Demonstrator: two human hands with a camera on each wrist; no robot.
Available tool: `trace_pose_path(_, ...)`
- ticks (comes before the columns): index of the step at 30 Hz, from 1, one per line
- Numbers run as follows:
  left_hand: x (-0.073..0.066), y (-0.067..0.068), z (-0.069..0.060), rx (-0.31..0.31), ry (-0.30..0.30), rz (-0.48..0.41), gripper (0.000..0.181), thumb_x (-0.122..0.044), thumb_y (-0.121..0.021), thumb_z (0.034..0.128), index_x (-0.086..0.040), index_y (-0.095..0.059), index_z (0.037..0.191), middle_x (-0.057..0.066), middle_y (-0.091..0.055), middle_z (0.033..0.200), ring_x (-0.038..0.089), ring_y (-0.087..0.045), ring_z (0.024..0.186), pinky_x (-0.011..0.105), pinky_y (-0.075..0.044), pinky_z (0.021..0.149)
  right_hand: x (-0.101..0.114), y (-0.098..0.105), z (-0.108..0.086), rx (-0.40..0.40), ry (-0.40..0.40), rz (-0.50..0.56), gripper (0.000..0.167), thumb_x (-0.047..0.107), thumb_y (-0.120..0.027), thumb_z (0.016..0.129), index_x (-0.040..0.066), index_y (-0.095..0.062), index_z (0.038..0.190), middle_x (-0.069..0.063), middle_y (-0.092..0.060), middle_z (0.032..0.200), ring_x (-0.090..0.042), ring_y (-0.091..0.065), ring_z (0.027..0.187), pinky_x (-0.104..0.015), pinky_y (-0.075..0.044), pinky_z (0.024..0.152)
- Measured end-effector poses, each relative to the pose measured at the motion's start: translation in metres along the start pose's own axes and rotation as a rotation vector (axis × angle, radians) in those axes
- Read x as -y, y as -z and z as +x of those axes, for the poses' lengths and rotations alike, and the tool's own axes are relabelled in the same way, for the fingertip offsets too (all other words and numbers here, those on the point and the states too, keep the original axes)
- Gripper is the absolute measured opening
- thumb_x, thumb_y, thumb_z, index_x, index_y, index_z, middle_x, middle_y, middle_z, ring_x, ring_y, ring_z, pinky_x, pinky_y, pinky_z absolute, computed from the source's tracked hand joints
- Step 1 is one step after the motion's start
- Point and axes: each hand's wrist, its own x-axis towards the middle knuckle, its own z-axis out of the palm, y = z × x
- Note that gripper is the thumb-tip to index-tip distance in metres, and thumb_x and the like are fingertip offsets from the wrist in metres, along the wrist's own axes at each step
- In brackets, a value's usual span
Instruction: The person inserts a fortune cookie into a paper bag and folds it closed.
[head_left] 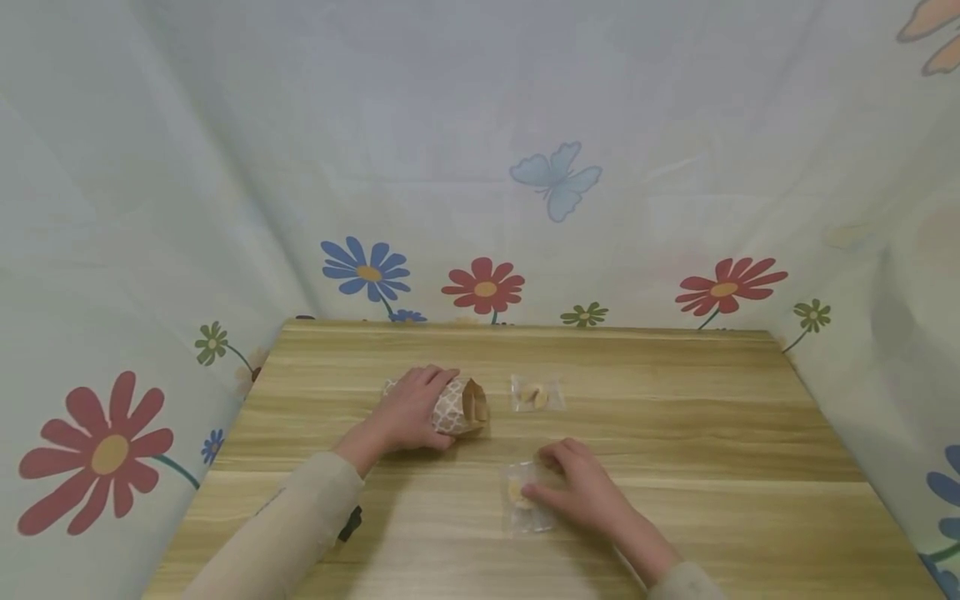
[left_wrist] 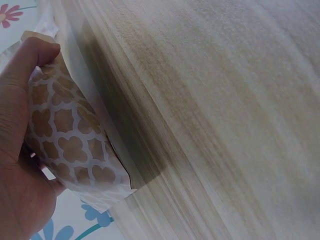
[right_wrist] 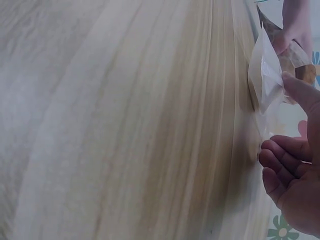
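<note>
Observed a patterned paper bag (head_left: 453, 408) on or just above the bench (head_left: 712, 433), with its mouth (head_left: 475, 404) toward 3 o'clock and its contents hidden, plus clear packets of pale pieces (head_left: 538, 398): a far packet (head_left: 537, 393) at the bag's 3 o'clock, a near packet (head_left: 519, 500) at 5. Found left hand (head_left: 405, 410) wrapped round the bag, hiding much of it; right hand (head_left: 588, 493) moderately spread, touching the near packet with its thumb, over loosely bent fingers. Noted floral cloth (head_left: 450, 183) beyond, at 12 o'clock.
</note>
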Motion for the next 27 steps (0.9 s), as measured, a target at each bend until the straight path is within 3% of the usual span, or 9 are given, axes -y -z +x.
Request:
trace_pose_path(8,0.001,0.002,-0.003,0.003,0.010,0.004,0.113,-0.054,-0.091,0.0665,-0.008,-0.043,0.158,0.011,-0.057,0.141,0.031,-0.054,0.128,0.051,-0.045,0.115,0.005,0.002,0.002,0.045,0.041,0.000,0.058,0.050,-0.086,0.087,0.006,-0.073,0.122,0.000,-0.066,0.107,-0.017,-0.062,0.100,-0.044,-0.057,0.093)
trace_pose_path(14,0.001,0.002,-0.004,0.009,0.012,0.015,0.114,-0.055,-0.091,0.0666,-0.008,-0.043,0.159,0.012,-0.057,0.142,0.031,-0.054,0.129,0.051,-0.043,0.117,0.007,0.004,-0.003,0.009,0.010,-0.007,0.070,0.055,-0.087,0.083,0.005,-0.071,0.129,-0.001,-0.067,0.114,-0.019,-0.064,0.105,-0.048,-0.056,0.098)
trace_pose_path(21,-0.003,0.007,-0.007,-0.002,0.007,0.003,0.115,-0.050,-0.093,0.0665,-0.005,-0.042,0.159,0.015,-0.057,0.143,0.035,-0.053,0.132,0.053,-0.039,0.120,0.007,-0.003,-0.011,-0.010,-0.016,0.011,0.067,0.052,-0.089,0.083,0.004,-0.072,0.127,0.000,-0.064,0.110,-0.015,-0.060,0.101,-0.043,-0.056,0.094)
trace_pose_path(27,-0.007,0.009,-0.009,0.003,0.003,0.006,0.114,-0.048,-0.092,0.0675,-0.003,-0.042,0.159,0.016,-0.057,0.144,0.035,-0.053,0.133,0.053,-0.038,0.121,0.005,-0.003,-0.008,0.006,0.024,0.010,0.068,0.048,-0.090,0.083,0.003,-0.071,0.130,-0.002,-0.066,0.113,-0.019,-0.063,0.105,-0.046,-0.056,0.096)
